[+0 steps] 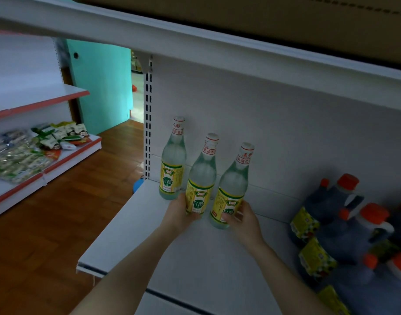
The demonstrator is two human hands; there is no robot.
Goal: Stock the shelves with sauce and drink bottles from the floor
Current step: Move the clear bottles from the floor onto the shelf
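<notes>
**Two bottles go onto the shelf, one in each grip**

A person places two tall bottles on the white shelf [206, 258] at once, which puts the restock in its set-down step. The left grip [182, 212] is wrapped round the yellow label of the middle bottle [201, 176], with fingers curled behind it and hiding its base. The right grip [243, 218] clasps the right bottle [232, 185] low down, its fingers [234, 215] lying across the front of the label.

Both forearms stretch forward from the lower edge of the view and converge toward the back of the shelf, wrists roughly level. A third bottle [173, 167] stands upright just beyond and left of the left grip, near the back panel, with no hand on it. Dark jugs [344, 223] with orange caps crowd the shelf well to the right of the right grip.

Whether the two held bottles rest on the shelf or hang just above it cannot be told. Both lean slightly to the right.

The next move appears to call for seating each base flat and lining the pair up beside the third bottle. Both grips would then loosen without tipping the tall, narrow bottles. White shelf surface shows on the near side of the grips, so more stock is probably to come.
</notes>
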